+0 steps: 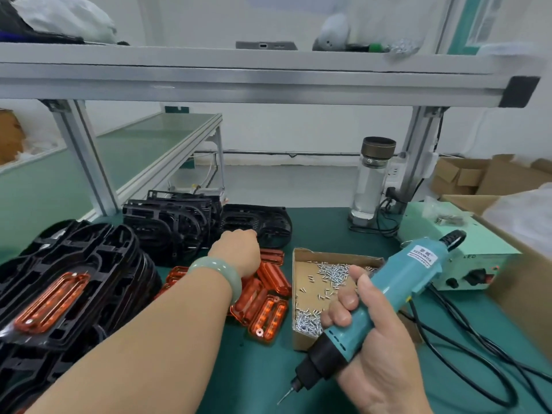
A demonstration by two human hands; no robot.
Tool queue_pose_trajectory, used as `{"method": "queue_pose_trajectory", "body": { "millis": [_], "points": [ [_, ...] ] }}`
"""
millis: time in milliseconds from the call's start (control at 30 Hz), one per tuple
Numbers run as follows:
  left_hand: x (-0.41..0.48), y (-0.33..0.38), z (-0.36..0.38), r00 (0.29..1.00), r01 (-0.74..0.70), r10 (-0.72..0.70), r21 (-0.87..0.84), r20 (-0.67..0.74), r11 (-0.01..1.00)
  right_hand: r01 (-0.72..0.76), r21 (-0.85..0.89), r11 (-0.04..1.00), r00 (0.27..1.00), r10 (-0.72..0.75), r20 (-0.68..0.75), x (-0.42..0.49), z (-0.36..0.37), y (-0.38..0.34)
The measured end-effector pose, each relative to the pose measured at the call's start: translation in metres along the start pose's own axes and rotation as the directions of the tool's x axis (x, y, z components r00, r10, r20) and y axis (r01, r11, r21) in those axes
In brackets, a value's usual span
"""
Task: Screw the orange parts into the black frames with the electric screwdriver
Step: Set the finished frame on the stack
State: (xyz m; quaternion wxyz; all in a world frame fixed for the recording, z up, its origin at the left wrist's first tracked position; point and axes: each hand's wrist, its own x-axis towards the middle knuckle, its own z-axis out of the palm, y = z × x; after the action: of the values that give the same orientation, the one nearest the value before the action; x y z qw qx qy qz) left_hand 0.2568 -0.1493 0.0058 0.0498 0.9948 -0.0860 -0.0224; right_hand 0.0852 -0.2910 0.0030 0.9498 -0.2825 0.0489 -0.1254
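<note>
My right hand (370, 339) grips the blue electric screwdriver (397, 288), its bit pointing down-left above the green mat. My left hand (239, 252) reaches forward over the pile of loose orange parts (263, 306) toward the far stack of black frames (179, 222); its fingertips are hidden behind the knuckles, so what they touch cannot be told. A nearer stack of black frames (98, 273) at the left carries one orange part (50, 301) set in its top frame. A cardboard tray of silver screws (313, 294) lies between the orange pile and the screwdriver.
A pale green power supply box (466, 258) stands at the right, with black cables (466, 339) trailing over the mat. A glass bottle (370, 180) stands by the aluminium post (418, 156). Cardboard boxes (490, 177) sit at the far right. A shelf beam (239, 82) spans overhead.
</note>
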Motion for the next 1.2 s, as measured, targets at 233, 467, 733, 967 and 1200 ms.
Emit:
{"method": "queue_pose_trajectory", "body": {
  "millis": [233,467,733,967,1200],
  "points": [
    [0.008,0.005,0.0,0.991,0.058,-0.053,-0.037,0.121,0.998,-0.011,-0.015,1.0,1.0,0.011,0.005,0.0,0.001,0.0],
    [0.004,0.003,-0.002,0.996,0.046,-0.048,0.029,0.082,0.999,-0.007,-0.029,1.0,1.0,0.007,0.017,-0.001,0.001,0.002],
    [0.01,0.007,-0.005,0.999,-0.011,0.011,0.005,0.036,1.0,-0.001,-0.016,1.0,1.0,0.001,0.026,-0.001,0.0,0.0],
    [0.004,0.005,0.0,0.998,-0.008,0.01,0.027,-0.057,1.0,0.008,-0.007,1.0,1.0,-0.007,0.023,0.0,0.001,-0.001],
    [-0.003,0.002,-0.006,0.998,-0.045,0.045,-0.012,-0.045,0.999,0.015,-0.005,1.0,1.0,-0.014,0.023,-0.002,0.0,-0.002]
  ]
}}
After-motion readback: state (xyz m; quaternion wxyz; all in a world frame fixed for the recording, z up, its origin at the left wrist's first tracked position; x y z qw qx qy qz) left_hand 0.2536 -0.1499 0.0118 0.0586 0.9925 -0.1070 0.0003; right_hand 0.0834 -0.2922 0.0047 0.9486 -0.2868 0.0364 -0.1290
